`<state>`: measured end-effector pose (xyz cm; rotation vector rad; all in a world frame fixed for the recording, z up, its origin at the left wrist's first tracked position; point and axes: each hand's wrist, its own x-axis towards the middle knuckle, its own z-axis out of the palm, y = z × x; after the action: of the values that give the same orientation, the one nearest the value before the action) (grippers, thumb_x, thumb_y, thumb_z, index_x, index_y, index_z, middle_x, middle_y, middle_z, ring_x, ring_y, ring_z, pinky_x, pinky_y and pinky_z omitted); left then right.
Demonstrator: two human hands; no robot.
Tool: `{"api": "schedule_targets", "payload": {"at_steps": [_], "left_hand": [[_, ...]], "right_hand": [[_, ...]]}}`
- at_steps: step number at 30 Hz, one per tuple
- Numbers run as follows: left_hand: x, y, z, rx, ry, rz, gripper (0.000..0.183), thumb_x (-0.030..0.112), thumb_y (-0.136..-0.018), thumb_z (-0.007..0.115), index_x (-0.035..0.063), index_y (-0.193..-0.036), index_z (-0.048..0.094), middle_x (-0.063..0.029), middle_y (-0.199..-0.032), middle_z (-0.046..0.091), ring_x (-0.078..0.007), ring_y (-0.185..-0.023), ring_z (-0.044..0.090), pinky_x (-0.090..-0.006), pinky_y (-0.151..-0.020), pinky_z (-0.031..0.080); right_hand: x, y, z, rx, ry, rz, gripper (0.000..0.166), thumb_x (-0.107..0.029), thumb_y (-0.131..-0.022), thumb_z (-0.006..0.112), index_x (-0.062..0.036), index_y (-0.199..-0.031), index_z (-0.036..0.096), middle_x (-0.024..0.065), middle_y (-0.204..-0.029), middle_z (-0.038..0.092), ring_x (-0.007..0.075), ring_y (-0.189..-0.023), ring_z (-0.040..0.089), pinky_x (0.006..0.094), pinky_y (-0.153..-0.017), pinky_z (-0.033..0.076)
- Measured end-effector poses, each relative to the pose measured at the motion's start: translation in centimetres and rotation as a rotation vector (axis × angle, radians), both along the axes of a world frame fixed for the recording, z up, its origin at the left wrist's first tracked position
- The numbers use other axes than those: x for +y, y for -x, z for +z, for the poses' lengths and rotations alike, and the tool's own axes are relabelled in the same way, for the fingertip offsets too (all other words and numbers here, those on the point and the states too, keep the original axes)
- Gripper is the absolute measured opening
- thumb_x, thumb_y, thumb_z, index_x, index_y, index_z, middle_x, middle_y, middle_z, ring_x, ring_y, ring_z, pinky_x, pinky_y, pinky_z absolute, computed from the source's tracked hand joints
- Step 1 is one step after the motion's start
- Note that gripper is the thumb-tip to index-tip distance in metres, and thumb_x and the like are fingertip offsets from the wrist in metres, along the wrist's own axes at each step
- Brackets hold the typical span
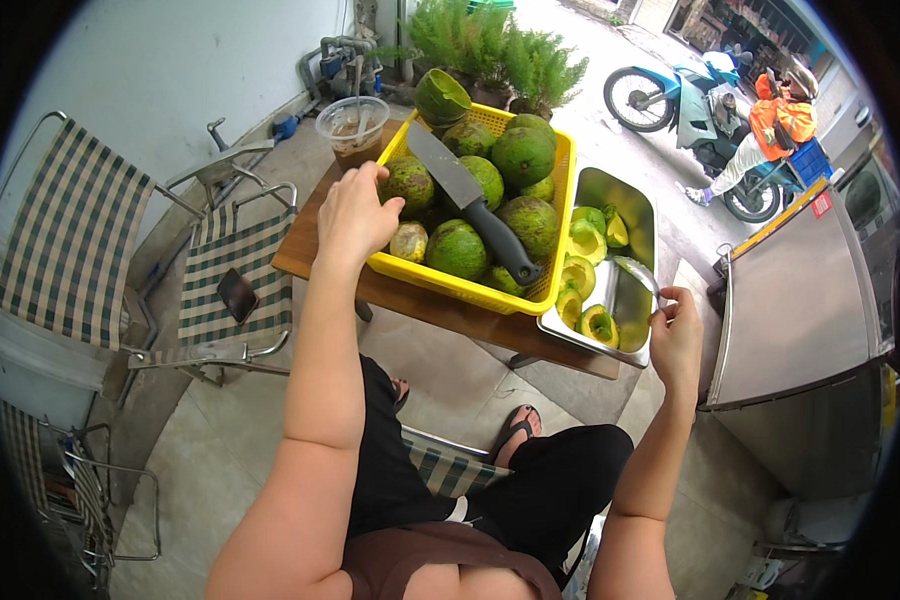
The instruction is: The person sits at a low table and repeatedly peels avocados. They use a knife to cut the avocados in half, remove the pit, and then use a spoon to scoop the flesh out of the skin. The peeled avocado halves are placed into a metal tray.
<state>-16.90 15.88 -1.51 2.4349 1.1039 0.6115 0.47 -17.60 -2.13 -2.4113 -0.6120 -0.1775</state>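
My left hand (358,214) rests at the left rim of a yellow plastic basket (450,291), fingers spread beside a green avocado (407,186). Whole avocados fill the basket, with a black-handled kitchen knife (461,191) lying across them. Stacked empty avocado skins (442,96) sit in its far corner. My right hand (676,330) pinches the handle of a metal spoon (637,271) over a stainless steel tray (634,326). Peeled avocado halves (579,277) lie along the tray's left side. Whether the left fingertips touch the avocado is hard to tell.
Basket and tray stand on a wooden bench (420,304). A plastic cup (352,127) of brown drink is at its far left. A checked folding chair (232,247) holds a phone (238,295). Beyond are potted plants (487,52) and a person (784,124) on a motorbike (709,97).
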Motion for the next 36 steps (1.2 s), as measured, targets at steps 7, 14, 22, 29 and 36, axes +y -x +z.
{"api": "schedule_targets", "payload": {"at_steps": [7, 14, 22, 29, 36], "left_hand": [[2.5, -3.0, -2.0, 0.104, -0.046, -0.151, 0.080, 0.026, -0.059, 0.078, 0.0111, -0.128, 0.040, -0.0120, -0.129, 0.043, -0.0318, -0.121, 0.038, -0.0402, -0.101, 0.033], [3.4, -3.7, -2.2, 0.147, -0.139, -0.158, 0.084, 0.032, -0.050, 0.082, 0.0115, -0.122, 0.046, -0.0094, -0.120, 0.050, -0.0274, -0.116, 0.044, -0.0388, -0.097, 0.036], [2.1, -1.9, 0.4, 0.074, -0.039, -0.124, 0.081, 0.026, -0.049, 0.081, 0.0097, -0.120, 0.047, -0.0108, -0.118, 0.051, -0.0288, -0.113, 0.046, -0.0381, -0.095, 0.040], [1.4, 0.6, 1.4, -0.105, 0.156, -0.054, 0.079, 0.028, -0.049, 0.081, 0.0078, -0.118, 0.047, -0.0129, -0.117, 0.051, -0.0313, -0.111, 0.046, -0.0397, -0.094, 0.040], [0.3, 0.7, 1.1, -0.952, 0.730, -0.238, 0.066, 0.013, -0.061, 0.082, -0.0010, -0.114, 0.046, -0.0106, -0.103, 0.059, -0.0172, -0.093, 0.059, -0.0309, -0.080, 0.049]], "right_hand": [[2.2, 0.7, 1.1, 0.003, -0.035, 0.036, 0.023, 0.001, -0.080, 0.050, -0.0008, -0.102, 0.051, 0.0120, -0.069, 0.058, 0.0221, -0.062, 0.057, 0.0340, -0.058, 0.045], [7.6, -1.1, 1.5, 0.017, -0.235, 0.197, 0.022, 0.002, -0.080, 0.048, 0.0010, -0.102, 0.051, 0.0121, -0.070, 0.060, 0.0178, -0.061, 0.057, 0.0313, -0.058, 0.045], [17.1, -7.0, 1.9, 0.175, -0.358, 0.189, 0.027, -0.002, -0.081, 0.048, 0.0028, -0.107, 0.049, 0.0127, -0.077, 0.064, 0.0180, -0.067, 0.060, 0.0299, -0.063, 0.047], [26.8, -6.5, 4.6, -0.105, -0.078, 0.417, 0.024, -0.005, -0.079, 0.050, -0.0024, -0.102, 0.057, 0.0197, -0.094, 0.063, 0.0336, -0.090, 0.060, 0.0390, -0.080, 0.046], [32.6, -7.0, 3.8, -0.062, 0.111, 0.414, 0.025, -0.007, -0.077, 0.053, -0.0057, -0.101, 0.059, 0.0193, -0.100, 0.062, 0.0336, -0.098, 0.058, 0.0399, -0.084, 0.045]]}}
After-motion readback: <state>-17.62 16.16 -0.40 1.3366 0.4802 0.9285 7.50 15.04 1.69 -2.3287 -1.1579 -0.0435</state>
